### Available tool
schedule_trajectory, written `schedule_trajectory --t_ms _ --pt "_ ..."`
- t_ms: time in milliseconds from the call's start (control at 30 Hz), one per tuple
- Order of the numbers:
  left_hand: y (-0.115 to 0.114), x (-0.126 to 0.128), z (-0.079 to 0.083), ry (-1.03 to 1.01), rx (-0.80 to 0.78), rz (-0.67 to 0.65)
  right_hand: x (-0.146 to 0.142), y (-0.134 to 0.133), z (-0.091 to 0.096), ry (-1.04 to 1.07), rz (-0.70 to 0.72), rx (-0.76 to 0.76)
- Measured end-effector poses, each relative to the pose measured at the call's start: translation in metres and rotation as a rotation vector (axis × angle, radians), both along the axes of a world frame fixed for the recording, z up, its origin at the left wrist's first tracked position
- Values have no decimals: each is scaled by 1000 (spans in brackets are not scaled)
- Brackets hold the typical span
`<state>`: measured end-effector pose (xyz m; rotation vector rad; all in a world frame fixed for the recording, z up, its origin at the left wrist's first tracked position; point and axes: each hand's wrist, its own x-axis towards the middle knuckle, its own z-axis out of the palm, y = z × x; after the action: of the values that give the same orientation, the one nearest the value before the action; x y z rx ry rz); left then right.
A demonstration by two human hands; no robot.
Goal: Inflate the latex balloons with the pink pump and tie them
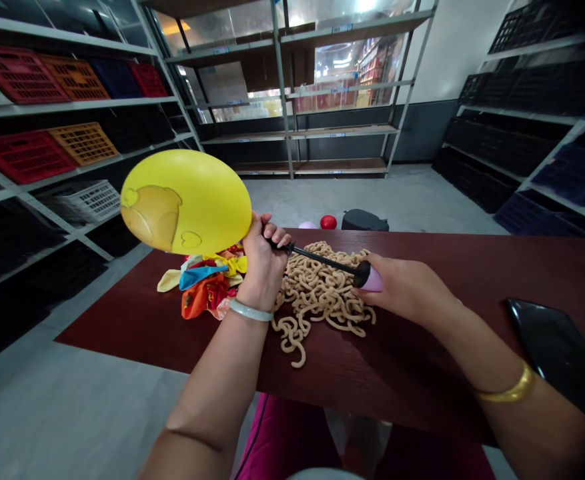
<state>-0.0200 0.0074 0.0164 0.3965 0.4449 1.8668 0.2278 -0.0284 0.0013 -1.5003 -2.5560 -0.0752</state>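
Observation:
A yellow balloon [212,200], filled with air and printed with a cartoon shape, points to the left from my left hand [265,253]. The fingers of that hand are closed around the balloon's neck and the front end of a hand pump [325,259]. My right hand [405,287] grips the pump's purple handle at the other end, and the thin black rod shows between the hands. Below the pump lies a tangled pile of beige curly strands [322,293]. Limp balloons [207,287] in red, yellow, blue and orange lie in a heap left of my left hand.
The dark red table [352,373] bears a black phone-like slab [552,340] at the right. Beyond its far edge, a red ball [328,222] and a dark object [365,220] show near the floor. Shelves with coloured crates [75,77] line the left; dark crates stand right.

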Motion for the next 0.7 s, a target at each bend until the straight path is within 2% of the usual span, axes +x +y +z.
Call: schedule_trajectory --t_ms 200,400,567,700 --pt "-12 45 -12 13 -24 -101 -11 -12 -4 -18 -7 74" --pt "-31 87 -21 71 -74 -177 -23 -17 -3 39 -23 20" --pt "-32 92 -24 72 -65 -201 -27 -17 -5 84 -29 -15" --pt "-27 80 -21 62 -90 -227 -27 -16 -5 97 -22 -55"
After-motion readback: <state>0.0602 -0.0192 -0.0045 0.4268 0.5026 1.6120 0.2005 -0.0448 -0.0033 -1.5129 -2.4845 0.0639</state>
